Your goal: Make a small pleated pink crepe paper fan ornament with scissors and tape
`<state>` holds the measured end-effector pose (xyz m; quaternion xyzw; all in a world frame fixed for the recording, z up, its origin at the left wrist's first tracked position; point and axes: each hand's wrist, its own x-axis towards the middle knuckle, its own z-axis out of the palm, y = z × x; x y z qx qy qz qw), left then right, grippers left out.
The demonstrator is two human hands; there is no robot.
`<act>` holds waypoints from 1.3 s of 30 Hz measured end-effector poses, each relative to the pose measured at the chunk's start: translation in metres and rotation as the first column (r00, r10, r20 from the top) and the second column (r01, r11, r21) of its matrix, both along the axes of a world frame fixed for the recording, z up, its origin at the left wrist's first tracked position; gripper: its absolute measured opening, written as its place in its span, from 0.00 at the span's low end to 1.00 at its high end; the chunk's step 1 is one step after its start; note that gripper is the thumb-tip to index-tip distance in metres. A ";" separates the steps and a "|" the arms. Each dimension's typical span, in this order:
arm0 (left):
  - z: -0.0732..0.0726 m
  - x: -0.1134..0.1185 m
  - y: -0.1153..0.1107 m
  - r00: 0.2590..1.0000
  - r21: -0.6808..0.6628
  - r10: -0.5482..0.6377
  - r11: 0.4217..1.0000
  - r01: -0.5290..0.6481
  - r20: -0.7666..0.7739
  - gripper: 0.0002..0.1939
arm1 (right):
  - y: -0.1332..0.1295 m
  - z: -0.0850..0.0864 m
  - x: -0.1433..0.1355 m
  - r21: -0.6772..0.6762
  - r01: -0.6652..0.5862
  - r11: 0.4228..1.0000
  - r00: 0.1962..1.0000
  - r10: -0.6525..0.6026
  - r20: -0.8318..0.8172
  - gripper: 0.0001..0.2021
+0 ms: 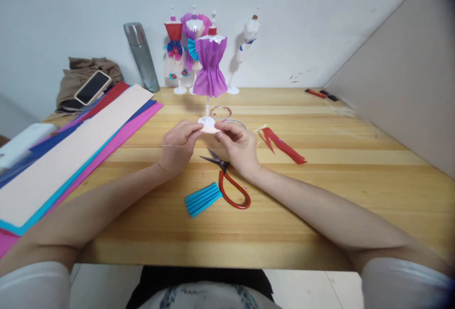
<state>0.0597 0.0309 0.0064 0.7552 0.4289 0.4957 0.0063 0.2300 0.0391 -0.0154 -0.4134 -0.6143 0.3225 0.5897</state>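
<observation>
Between my two hands stretches a small pale pink piece of paper (210,130), in front of the doll stand's round white base. My left hand (180,145) pinches its left end between thumb and fingers. At the other end, my right hand (239,147) pinches it in the same way. Just behind stands a mini dress form (212,67) in a gathered purple crepe-paper dress with a red neck band. Below my hands lie red-handled scissors (231,181), blades parted, pointing up-left. A pleated blue paper piece (202,199) touches their handle.
Crepe-paper sheets (81,140) are stacked at the left, with a phone (93,88) behind. A bottle (141,58) and other dress forms (174,48) stand by the wall. Tape rolls (221,112) and red paper scraps (284,144) lie near my right hand.
</observation>
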 end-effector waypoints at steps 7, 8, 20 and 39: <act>-0.001 0.001 0.000 1.000 0.014 0.017 1.000 -0.017 -0.010 0.05 | 0.000 -0.001 0.000 -0.001 -0.003 1.000 1.000 0.003 0.002 0.06; -0.001 0.001 0.000 1.000 0.024 0.015 1.000 -0.014 -0.008 0.05 | 0.000 -0.001 0.000 -0.007 -0.006 1.000 1.000 0.006 -0.001 0.06; -0.001 0.001 0.001 1.000 -0.032 -0.018 0.999 0.017 -0.010 0.05 | -0.001 0.001 0.001 -0.015 -0.021 1.000 0.996 0.023 0.090 0.05; -0.003 -0.001 0.003 1.000 -0.065 -0.009 0.998 0.007 -0.027 0.04 | 0.004 -0.001 0.005 0.035 -0.030 0.999 0.987 0.024 0.159 0.04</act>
